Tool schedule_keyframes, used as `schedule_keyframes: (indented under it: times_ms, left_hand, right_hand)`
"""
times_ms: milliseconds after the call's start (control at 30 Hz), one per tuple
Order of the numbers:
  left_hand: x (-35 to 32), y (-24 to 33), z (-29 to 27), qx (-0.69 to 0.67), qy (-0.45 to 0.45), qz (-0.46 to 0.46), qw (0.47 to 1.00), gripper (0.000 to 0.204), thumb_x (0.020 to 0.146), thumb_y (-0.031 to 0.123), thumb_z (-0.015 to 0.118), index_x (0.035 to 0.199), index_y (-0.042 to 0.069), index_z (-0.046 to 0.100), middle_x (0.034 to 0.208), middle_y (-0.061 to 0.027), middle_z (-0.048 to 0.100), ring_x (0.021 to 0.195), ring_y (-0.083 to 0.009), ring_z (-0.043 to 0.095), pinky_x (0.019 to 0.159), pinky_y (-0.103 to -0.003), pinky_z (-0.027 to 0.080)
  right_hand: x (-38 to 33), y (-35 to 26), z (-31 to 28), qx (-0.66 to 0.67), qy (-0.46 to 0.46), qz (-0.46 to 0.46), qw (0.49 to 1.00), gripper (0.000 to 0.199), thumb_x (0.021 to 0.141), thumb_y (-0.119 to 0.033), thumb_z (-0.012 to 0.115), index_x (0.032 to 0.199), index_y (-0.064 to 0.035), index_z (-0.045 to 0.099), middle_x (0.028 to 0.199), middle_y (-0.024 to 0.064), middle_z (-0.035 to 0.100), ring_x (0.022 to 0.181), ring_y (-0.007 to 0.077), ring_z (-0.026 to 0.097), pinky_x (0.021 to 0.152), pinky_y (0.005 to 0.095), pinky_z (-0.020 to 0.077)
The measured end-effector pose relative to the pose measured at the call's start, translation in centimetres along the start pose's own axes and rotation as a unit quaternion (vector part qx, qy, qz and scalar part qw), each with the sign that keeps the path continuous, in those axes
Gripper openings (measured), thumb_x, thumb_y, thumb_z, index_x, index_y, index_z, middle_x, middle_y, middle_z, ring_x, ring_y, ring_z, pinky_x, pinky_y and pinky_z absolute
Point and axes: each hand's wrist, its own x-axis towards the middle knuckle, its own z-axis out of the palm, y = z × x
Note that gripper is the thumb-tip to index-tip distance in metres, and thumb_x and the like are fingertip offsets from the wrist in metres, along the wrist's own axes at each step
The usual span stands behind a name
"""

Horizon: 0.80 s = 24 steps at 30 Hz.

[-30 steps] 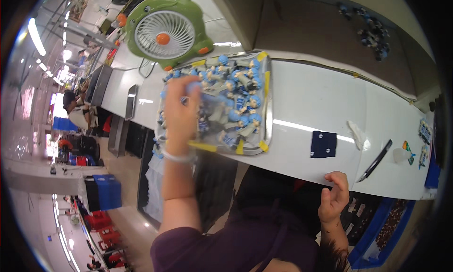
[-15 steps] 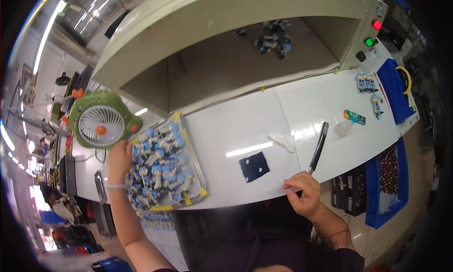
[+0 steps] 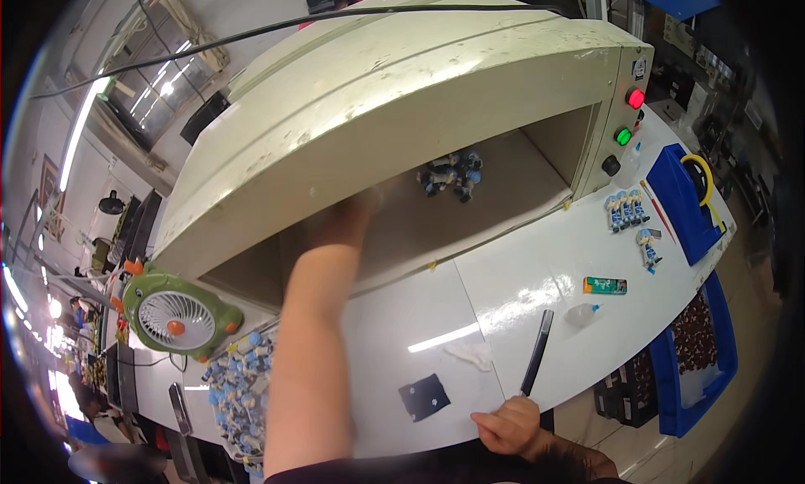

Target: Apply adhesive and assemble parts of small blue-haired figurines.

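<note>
My left hand [image 3: 362,205] reaches into the wide opening of a cream-coloured machine [image 3: 402,90]; it is blurred and I cannot tell whether it holds anything. A small heap of blue-and-white figurines [image 3: 449,175] lies deeper inside, to the right of that hand. A tray of several similar figurines [image 3: 243,392] sits at the table's left, beside my forearm. My right hand [image 3: 507,425] rests on the near edge of the white table [image 3: 503,291], fingers curled with nothing seen in them, just below a black stick [image 3: 537,362].
A green fan [image 3: 180,316] stands left of the tray. On the table lie a black square pad [image 3: 423,398], a white scrap [image 3: 470,356], a small bottle [image 3: 583,314], a green pack [image 3: 605,285] and figurines [image 3: 629,209]. Blue bins [image 3: 683,203] stand at the right.
My left hand has left the figurine tray and stretched forward into the machine's opening. The view has swung right and up. My right hand stays at the table edge.
</note>
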Motion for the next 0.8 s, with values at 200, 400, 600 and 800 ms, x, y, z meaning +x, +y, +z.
schedule_keyframes:
  times_ms: [200, 400, 600, 800]
  left_hand:
    - [1.5, 2.0, -2.7, -0.221, -0.089, -0.054, 0.970, 0.045, 0.073, 0.021, 0.059, 0.110, 0.000, 0.045, 0.102, -0.0133, 0.054, 0.099, -0.0243, 0.051, 0.083, -0.031, 0.040]
    - [-1.8, 1.8, -9.1, -0.390, -0.207, -0.156, 0.884, 0.047, 0.073, 0.024, 0.060, 0.111, 0.000, 0.044, 0.100, -0.0110, 0.054, 0.100, -0.0226, 0.051, 0.085, -0.029, 0.039]
    - [-13.6, 8.1, -24.3, -0.740, -0.288, -0.275, 0.542, 0.056, 0.072, 0.036, 0.064, 0.114, 0.004, 0.043, 0.102, -0.0118, 0.056, 0.086, -0.0107, 0.054, 0.067, -0.023, 0.043]
    - [-22.6, 13.4, -32.3, -0.850, -0.242, -0.342, 0.321, 0.086, 0.071, 0.059, 0.054, 0.125, -0.002, 0.029, 0.123, -0.0158, 0.039, 0.113, -0.0256, 0.042, 0.094, -0.036, 0.034]
  right_hand:
    - [-0.3, 0.3, -0.1, 0.002, -0.005, -0.013, 1.000, 0.026, 0.059, -0.008, 0.065, 0.085, -0.0106, 0.060, 0.055, -0.0044, 0.044, 0.044, 0.0113, 0.042, 0.040, 0.0239, 0.0312]
    - [-0.2, 0.1, -0.5, 0.043, -0.021, -0.031, 0.998, 0.028, 0.060, -0.008, 0.063, 0.088, -0.0099, 0.058, 0.055, -0.0036, 0.043, 0.044, 0.0127, 0.041, 0.039, 0.0251, 0.0301]
    - [-0.5, 0.2, 0.0, -0.012, -0.014, -0.012, 1.000, 0.026, 0.059, -0.006, 0.062, 0.085, -0.0089, 0.059, 0.056, 0.0000, 0.045, 0.045, 0.0171, 0.041, 0.043, 0.0287, 0.0311]
    - [1.8, -3.0, 0.0, 0.018, 0.035, 0.009, 0.999, 0.025, 0.059, -0.001, 0.063, 0.083, -0.0056, 0.058, 0.065, 0.0047, 0.055, 0.051, 0.0197, 0.048, 0.047, 0.0290, 0.0374]
